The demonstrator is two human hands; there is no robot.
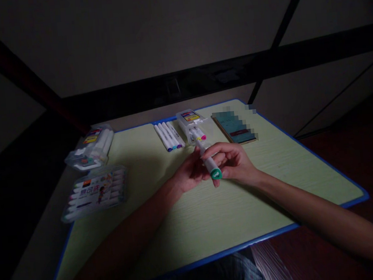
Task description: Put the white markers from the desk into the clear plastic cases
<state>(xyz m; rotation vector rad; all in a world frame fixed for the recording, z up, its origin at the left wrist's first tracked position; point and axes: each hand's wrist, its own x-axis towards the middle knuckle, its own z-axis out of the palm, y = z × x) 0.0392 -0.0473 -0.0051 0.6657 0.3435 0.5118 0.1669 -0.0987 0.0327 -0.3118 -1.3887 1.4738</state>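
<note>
A white marker pen [209, 160] with a green end is held over the middle of the table, its green end pointing toward me. My right hand [239, 162] is closed round its near part, fingers on top and thumb below. Fingers of my left hand [189, 171] are closed at the far part of the same marker pen; some are hidden behind it. Just beyond the hands lies a clear plastic case [192, 121] with yellow and pink marker pens [199, 134] at its near end. Left of that case, several white marker pens [168, 136] lie side by side.
On the left are another clear case [92, 146] of marker pens and a flat clear pack [96, 192] of pens. A teal book [236, 127], partly pixelated, lies at the back right. The pale green table [245, 215] has a blue edge; a wall stands behind it.
</note>
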